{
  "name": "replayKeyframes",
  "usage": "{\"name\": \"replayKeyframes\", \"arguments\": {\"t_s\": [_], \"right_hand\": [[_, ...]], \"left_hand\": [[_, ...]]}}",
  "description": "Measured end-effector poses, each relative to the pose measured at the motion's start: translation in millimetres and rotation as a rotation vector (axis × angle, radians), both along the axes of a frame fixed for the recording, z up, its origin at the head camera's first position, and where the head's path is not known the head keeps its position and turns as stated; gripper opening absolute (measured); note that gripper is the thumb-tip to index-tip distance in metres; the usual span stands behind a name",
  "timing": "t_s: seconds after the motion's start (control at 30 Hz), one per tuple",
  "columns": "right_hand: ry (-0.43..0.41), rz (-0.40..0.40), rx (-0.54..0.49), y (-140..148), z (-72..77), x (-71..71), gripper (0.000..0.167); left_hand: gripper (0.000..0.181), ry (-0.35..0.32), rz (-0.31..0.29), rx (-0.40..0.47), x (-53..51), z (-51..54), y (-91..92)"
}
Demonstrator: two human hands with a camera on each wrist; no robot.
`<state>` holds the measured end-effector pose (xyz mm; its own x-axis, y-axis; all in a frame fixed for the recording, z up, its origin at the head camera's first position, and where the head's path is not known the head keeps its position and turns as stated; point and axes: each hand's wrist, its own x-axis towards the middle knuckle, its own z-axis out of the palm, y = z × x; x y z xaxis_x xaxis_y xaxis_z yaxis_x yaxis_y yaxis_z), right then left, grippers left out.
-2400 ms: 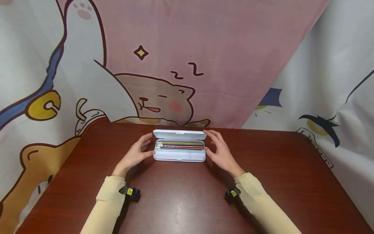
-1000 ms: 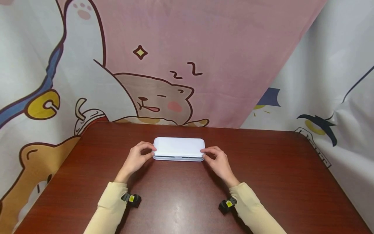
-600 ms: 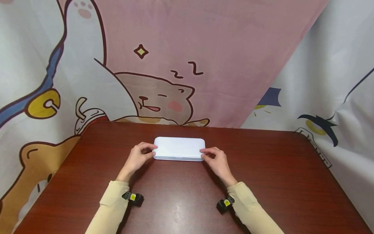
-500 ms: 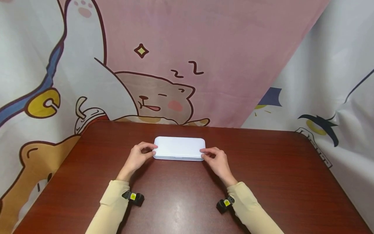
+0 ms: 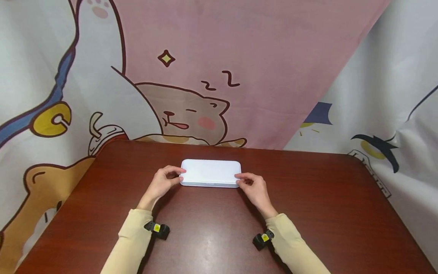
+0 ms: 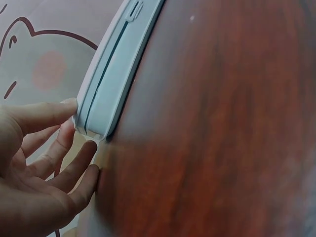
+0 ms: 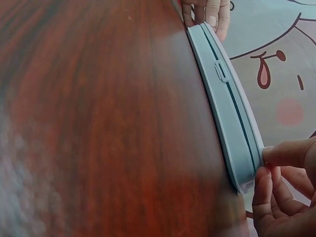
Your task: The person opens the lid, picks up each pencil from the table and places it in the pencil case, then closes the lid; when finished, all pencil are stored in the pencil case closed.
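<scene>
A white pencil case [image 5: 210, 172] lies lid-down on the table, its long side facing me. The left hand [image 5: 161, 184] holds its left end, fingertips on the lid's edge and the thumb lower at the corner. At the opposite end, the right hand [image 5: 254, 188] pinches the right front corner between thumb and fingers. A thin dark seam runs between lid and base in the left wrist view, past a small latch [image 6: 134, 11]. The right wrist view shows that same latch [image 7: 221, 71] midway along the front. Whatever lies inside is hidden by the lid.
The case rests near the far side of a dark reddish-brown table [image 5: 208, 220]. Behind the table hangs a cartoon-printed cloth [image 5: 267, 76]. Black wrist cameras [image 5: 160, 230] are strapped over both pale yellow sleeves.
The case stood open with several pencils in it; its lid has come down over them and the front gap has narrowed. Both hands moved from the raised lid to the case's front corners.
</scene>
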<state>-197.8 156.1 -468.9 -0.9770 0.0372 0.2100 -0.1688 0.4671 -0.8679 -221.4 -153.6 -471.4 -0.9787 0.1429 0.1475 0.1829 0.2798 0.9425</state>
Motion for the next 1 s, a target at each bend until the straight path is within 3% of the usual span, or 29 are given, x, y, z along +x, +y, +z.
{"name": "replayKeyframes", "arguments": {"t_s": [0.7, 1.0], "right_hand": [[-0.041, -0.019, -0.009, 1.6, -5.4, -1.3, 0.014], [-0.064, 0.090, -0.016, 14.4, -4.0, -2.6, 0.017]], "left_hand": [[0.024, -0.012, -0.022, -0.020, -3.2, -3.7, 1.0], [0.029, -0.060, -0.038, -0.066, 2.3, -0.3, -9.2]]}}
